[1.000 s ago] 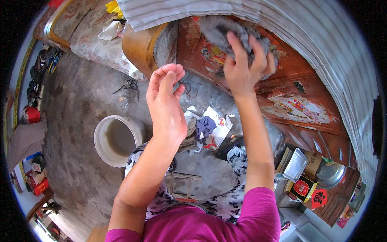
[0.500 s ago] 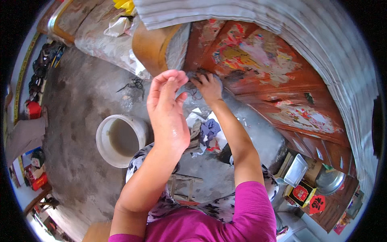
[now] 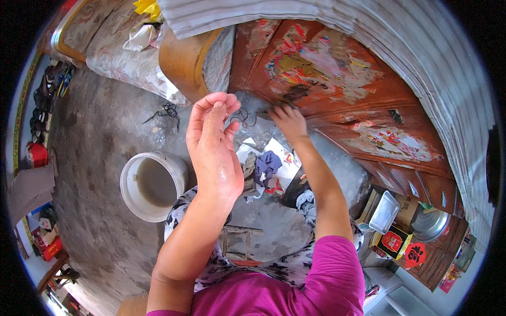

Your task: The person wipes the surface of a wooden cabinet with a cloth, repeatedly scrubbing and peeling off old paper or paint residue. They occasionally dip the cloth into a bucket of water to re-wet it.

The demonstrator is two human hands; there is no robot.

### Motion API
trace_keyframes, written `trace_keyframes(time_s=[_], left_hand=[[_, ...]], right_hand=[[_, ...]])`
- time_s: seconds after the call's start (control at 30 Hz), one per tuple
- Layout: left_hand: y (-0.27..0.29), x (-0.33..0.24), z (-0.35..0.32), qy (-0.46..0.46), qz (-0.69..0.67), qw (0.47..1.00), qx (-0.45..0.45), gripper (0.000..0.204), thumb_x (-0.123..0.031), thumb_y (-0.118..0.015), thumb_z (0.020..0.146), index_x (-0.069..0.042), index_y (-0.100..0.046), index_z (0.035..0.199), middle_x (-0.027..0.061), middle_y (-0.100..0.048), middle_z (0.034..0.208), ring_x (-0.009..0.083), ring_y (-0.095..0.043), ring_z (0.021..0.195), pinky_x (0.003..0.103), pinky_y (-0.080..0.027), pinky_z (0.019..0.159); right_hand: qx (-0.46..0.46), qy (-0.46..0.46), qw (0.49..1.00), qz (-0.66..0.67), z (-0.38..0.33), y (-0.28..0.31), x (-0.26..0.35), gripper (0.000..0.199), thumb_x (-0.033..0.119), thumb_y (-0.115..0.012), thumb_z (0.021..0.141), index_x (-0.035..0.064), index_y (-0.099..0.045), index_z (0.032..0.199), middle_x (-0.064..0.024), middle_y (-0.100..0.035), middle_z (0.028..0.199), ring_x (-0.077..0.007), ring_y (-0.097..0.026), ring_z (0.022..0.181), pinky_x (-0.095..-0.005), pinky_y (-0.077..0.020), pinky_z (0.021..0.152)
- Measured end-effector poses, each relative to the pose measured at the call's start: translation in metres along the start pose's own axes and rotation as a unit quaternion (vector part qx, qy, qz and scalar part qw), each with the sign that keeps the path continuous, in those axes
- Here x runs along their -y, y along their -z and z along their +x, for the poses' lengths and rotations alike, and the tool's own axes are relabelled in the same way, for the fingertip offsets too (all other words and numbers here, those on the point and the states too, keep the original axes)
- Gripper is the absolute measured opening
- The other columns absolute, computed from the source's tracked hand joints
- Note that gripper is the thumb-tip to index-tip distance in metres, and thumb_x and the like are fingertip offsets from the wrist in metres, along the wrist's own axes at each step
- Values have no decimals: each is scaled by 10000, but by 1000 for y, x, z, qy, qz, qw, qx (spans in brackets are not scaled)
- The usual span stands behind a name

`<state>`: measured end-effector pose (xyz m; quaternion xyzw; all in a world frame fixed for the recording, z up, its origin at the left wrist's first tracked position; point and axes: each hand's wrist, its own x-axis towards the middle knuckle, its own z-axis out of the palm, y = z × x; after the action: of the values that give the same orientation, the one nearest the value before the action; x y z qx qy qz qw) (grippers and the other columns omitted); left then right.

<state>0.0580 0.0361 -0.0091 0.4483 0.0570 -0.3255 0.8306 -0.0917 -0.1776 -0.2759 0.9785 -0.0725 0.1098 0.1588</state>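
Note:
My left hand (image 3: 213, 139) is raised in the middle, loosely cupped, with wet-looking skin and nothing visible in it. Below it and to its left stands a white bucket (image 3: 182, 176) of murky grey water. My right hand (image 3: 290, 124) reaches forward to the lower edge of a reddish-brown wooden panel (image 3: 253, 58), whose face carries torn, peeling coloured paper. Its fingers bend down over something small and dark at the panel's foot, which is blurred and mostly covered. Between my arms, on the floor, lie a bluish-purple cloth (image 3: 268, 164) and white paper (image 3: 282, 171).
Dark cord (image 3: 167, 113) lies on the grey concrete floor (image 3: 100, 174). A patterned sofa (image 3: 113, 60) with a curved wooden arm (image 3: 184, 60) stands at the far left. Pale striped fabric (image 3: 416, 68) hangs over the panel. A metal tray (image 3: 385, 211) and boxes sit at the right.
My right hand has slid right and slightly nearer along the panel's lower edge. My left hand keeps its cupped pose. The whole view has shifted a little.

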Motion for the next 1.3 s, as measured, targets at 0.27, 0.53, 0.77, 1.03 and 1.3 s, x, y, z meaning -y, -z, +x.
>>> trace_keyframes(time_s=[0.27, 0.53, 0.77, 1.03, 1.3], left_hand=[[5, -8, 3, 11, -16, 1000, 7, 156, -231, -632, 1003, -143, -614, 1131, -17, -680, 1111, 90, -595, 1063, 287, -385, 887], [0, 9, 8, -2, 9, 1000, 22, 162, -223, -622, 1006, -127, -617, 1137, -13, -679, 1101, 88, -608, 1036, 284, -397, 873], [-1, 6, 9, 8, 2, 1000, 0, 161, -207, -618, 1000, -123, -616, 1137, -8, -683, 1086, 91, -607, 1040, 286, -396, 867], [8, -6, 14, -3, -26, 1000, -18, 206, -190, -630, 969, -112, -617, 1160, 9, -662, 1116, 158, -599, 1077, 311, -402, 887], [17, -10, 11, 5, -14, 1000, -16, 148, -194, -616, 1000, -131, -615, 1134, -7, -681, 1074, 99, -609, 1034, 292, -399, 867]], right_hand=[[50, -60, 996, 34, -30, 2, -3, 385, 196, -600, 829, 269, -694, 1194, 40, -613, 1262, -217, -561, 1159, -361, -477, 911], [-110, 88, 988, 55, 134, -18, 37, 349, 230, -579, 843, 219, -694, 1172, 28, -605, 1288, -194, -554, 1154, -340, -458, 929], [91, 75, 993, 21, 0, -1, -5, 298, 193, -592, 844, 189, -693, 1125, -2, -619, 1248, -224, -538, 1188, -361, -447, 964], [-1, -72, 996, 49, 5, 63, 2, 328, 131, -638, 807, 270, -731, 1089, 12, -633, 1153, -239, -545, 1101, -360, -455, 930], [-357, -148, 922, -6, 148, 104, 7, 263, 164, -658, 798, 299, -735, 1010, 82, -660, 1225, -209, -507, 1059, -336, -412, 847]])
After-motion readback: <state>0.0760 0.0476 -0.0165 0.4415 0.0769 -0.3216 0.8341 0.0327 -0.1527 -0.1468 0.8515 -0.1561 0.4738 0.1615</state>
